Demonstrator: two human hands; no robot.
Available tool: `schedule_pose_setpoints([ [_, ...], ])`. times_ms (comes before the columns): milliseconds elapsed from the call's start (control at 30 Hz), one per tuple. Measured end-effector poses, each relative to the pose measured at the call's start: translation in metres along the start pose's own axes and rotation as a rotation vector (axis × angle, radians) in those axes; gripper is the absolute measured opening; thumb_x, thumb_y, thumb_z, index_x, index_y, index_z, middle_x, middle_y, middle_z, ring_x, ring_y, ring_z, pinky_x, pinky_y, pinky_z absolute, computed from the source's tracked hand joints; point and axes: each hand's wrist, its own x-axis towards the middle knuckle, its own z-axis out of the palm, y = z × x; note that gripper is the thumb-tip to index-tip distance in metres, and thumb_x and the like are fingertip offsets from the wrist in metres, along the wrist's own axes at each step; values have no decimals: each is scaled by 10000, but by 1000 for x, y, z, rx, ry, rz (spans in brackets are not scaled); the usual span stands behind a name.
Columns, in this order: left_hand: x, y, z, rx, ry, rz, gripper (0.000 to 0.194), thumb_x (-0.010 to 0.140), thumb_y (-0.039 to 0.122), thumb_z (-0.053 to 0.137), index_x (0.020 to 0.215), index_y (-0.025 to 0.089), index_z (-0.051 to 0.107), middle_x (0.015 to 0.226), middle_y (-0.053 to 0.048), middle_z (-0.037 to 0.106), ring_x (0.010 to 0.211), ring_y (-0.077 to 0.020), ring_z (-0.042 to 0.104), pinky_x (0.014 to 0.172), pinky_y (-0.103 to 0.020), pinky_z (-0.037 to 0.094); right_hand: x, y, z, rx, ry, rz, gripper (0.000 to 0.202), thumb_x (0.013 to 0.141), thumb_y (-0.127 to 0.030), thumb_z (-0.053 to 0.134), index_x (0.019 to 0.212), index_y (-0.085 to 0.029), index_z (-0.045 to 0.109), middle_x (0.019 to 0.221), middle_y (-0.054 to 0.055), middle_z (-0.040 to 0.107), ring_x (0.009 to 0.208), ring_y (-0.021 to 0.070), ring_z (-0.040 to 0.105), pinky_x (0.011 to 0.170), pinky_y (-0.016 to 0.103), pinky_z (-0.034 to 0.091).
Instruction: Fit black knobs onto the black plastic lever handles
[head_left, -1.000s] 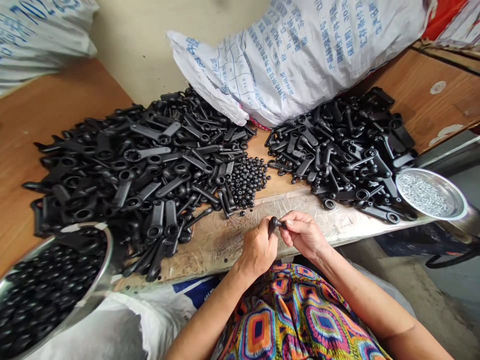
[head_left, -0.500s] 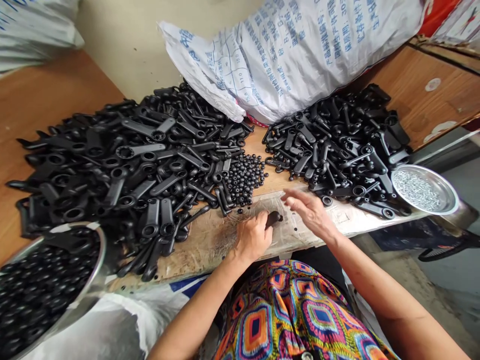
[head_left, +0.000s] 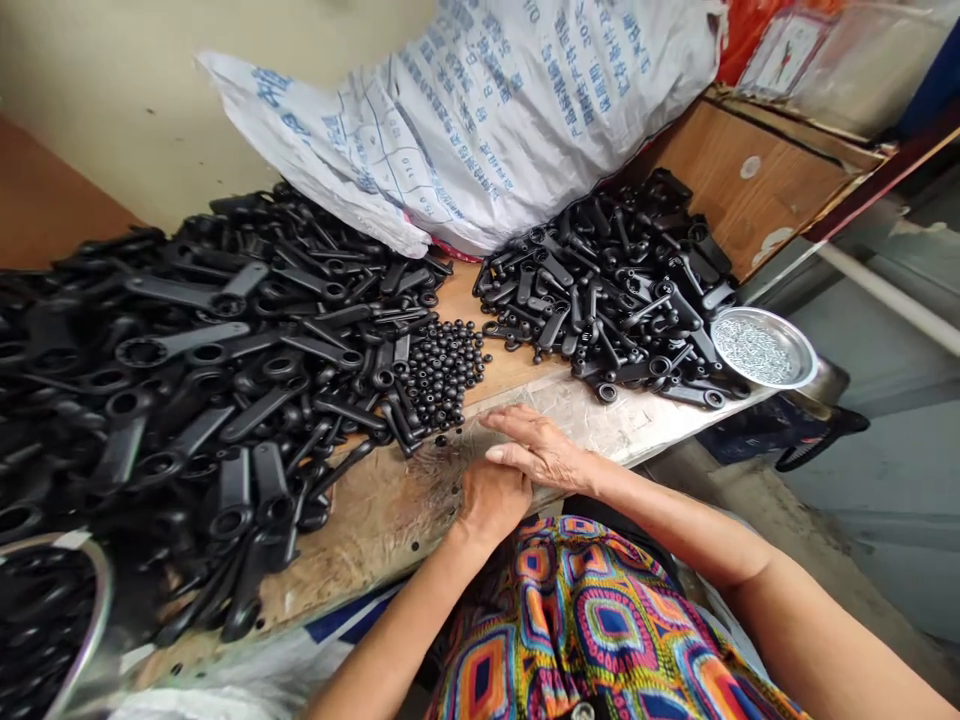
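The person's right hand lies across the left hand, above the near edge of a wooden worktop covered in creased clear plastic. I can see the right fingers stretched out, wrapped around nothing visible, though its palm is turned from me. The left fingers are curled in and mostly covered by the other hand, so I can't tell whether they grasp a piece.

Beyond the hands sits a cluster of small round black beads, touching a big heap of black plastic levers with ringed ends, which runs off the left edge. A smaller heap of black knobbed levers lies to the right, its back partly behind a white woven sack printed in blue, cut off at the top.

Near that heap, a round shiny metal dish holds tiny silvery pins, too fine to make out singly. At lower left, only part of a metal basin shows; its dark contents are blurred.
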Motion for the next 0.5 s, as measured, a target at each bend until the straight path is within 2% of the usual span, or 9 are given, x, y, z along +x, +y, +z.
schedule_pose_setpoints([
  [67, -4, -1, -11, 44, -40, -7, 167, 725, 164, 488, 801, 134, 633, 675, -102, 664, 639, -233, 639, 614, -313, 485, -11, -5, -9, -27, -63, -21, 335, 886, -370, 470, 1126, -170, 592, 1004, 106, 629, 958, 205, 562, 865, 334, 426],
  [133, -8, 2, -21, 1, -65, -12, 208, 724, 164, 512, 901, 149, 620, 776, -84, 683, 714, -215, 648, 659, -302, 496, -23, -10, -16, -55, -112, -7, 304, 892, -338, 471, 1119, -183, 603, 902, 83, 642, 844, 180, 588, 786, 298, 443],
  [267, -14, 12, -32, -153, -66, 15, 418, 724, 237, 598, 1126, 158, 514, 866, -43, 660, 784, -171, 630, 727, -273, 508, -42, -18, -32, -132, -87, -17, 297, 906, -307, 448, 1140, -198, 594, 792, 64, 641, 731, 160, 583, 711, 274, 437],
  [367, -20, 7, -37, -156, 90, 67, 532, 744, 308, 621, 1220, 159, 437, 983, -70, 630, 895, -183, 607, 811, -299, 493, -55, -17, -56, -296, 25, 2, 265, 892, -296, 467, 1060, -179, 636, 735, 70, 637, 681, 167, 573, 665, 286, 435],
  [500, -34, -26, -41, -3, 377, 103, 495, 741, 274, 640, 1189, 148, 473, 1049, -114, 610, 984, -227, 577, 877, -362, 462, -78, -2, -102, -511, 375, 148, 198, 840, -298, 557, 968, -193, 665, 789, 64, 663, 702, 171, 599, 664, 294, 458],
])
